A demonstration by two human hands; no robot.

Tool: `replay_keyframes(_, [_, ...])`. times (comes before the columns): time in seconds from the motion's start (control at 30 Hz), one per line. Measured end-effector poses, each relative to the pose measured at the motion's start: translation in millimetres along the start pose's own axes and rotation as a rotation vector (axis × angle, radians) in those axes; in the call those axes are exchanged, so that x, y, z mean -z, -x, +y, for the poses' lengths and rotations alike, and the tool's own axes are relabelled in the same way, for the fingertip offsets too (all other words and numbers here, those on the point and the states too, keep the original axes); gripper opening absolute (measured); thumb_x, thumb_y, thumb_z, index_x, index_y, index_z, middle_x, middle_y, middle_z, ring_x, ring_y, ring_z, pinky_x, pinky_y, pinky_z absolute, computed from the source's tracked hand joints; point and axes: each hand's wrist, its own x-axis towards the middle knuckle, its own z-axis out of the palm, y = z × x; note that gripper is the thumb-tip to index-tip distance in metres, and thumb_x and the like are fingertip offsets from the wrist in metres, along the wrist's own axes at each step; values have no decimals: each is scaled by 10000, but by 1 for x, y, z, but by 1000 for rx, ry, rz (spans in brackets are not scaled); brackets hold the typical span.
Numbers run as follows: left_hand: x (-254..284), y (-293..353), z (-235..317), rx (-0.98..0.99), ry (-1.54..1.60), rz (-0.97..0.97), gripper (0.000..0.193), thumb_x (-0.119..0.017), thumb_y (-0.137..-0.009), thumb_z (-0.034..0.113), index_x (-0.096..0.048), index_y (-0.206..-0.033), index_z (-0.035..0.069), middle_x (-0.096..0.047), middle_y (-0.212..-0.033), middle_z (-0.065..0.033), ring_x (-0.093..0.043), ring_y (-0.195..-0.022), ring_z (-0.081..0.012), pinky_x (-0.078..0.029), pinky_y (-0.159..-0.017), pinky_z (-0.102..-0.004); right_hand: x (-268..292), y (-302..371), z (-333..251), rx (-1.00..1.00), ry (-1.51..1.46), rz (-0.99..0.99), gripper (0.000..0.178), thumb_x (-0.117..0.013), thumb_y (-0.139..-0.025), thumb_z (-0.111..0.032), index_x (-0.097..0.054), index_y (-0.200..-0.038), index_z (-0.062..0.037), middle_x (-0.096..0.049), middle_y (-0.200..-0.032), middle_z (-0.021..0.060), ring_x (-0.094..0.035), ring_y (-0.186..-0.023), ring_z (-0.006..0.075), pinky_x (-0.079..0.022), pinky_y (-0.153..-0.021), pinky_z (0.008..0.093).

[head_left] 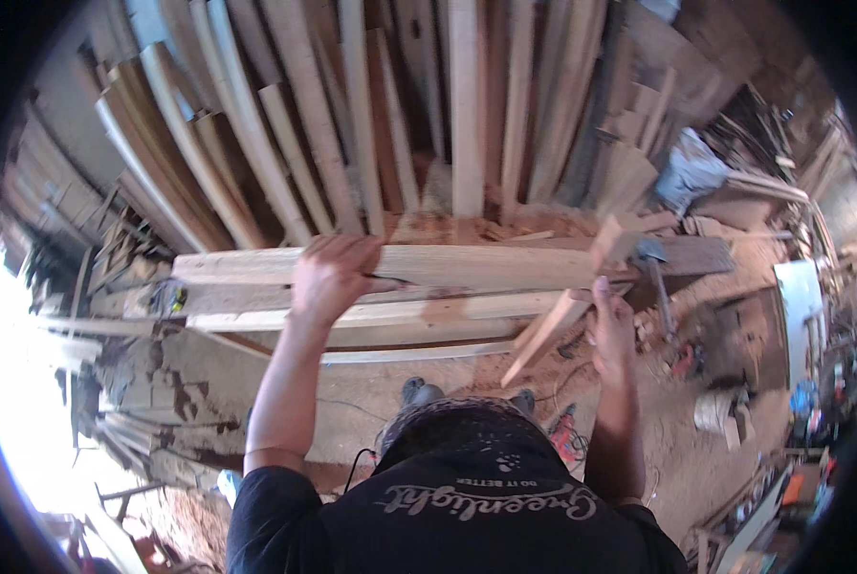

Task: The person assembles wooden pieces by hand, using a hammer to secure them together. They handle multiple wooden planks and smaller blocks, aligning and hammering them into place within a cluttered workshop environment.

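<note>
We are noting one long beam lying across the centre of the frame, pale, squared and visibly grained. The left hand is grasping it left of centre, fingers over its far edge. At centre right, the right hand is curling beside the upper end of one short timber, pale and slanting; whether it is gripping, we cannot tell. One pale block is standing by the beam's right end.

On edges, we are seeing a narrow gap between the beam and one long slat below it; nearer the body, floor is showing.

We are counting one hammer-like tool right of the block, one pale bag at upper right and one bucket at lower right.
</note>
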Motion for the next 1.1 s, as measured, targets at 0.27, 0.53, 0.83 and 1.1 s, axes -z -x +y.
replay_keyframes(0.27, [2, -24, -7, 110, 1, -76, 699, -826, -596, 648, -759, -972, 62, -653, -727, -15, -640, -656, -198, -550, -637, -355, 40, 23, 24, 22, 3, -3, 396, -628, -1067, -385, -708, -1236, -36, -715, -897, 26, -331, -470, 2, -246, -422, 210])
replay_keyframes(0.53, [6, -39, -3, 157, 56, -67, 703, -837, -594, 640, -752, -933, 30, -619, -688, -41, -614, -614, -203, -526, -595, -369, 52, 47, 22, -66, 50, 27, 354, -675, -1041, -355, -724, -1213, -49, -673, -831, 6, -327, -493, 12, -241, -444, 236])
replay_keyframes(0.83, [10, -38, 7, 146, 52, -150, 720, -839, -599, 668, -776, -938, 36, -641, -696, -47, -632, -625, -211, -535, -606, -370, 53, 54, 13, -114, 74, 43, 349, -696, -1024, -310, -741, -1184, -3, -705, -905, 21, -605, -829, 92, -465, -746, 263])
replay_keyframes(1.1, [16, -28, 16, 113, 44, -182, 756, -809, -619, 698, -801, -1002, 47, -745, -855, -74, -736, -810, -233, -596, -711, -361, 49, 62, 10, 204, -452, -171, 118, -692, -986, -129, -727, -946, -24, -620, -799, 13, -527, -706, 108, -399, -597, 295])
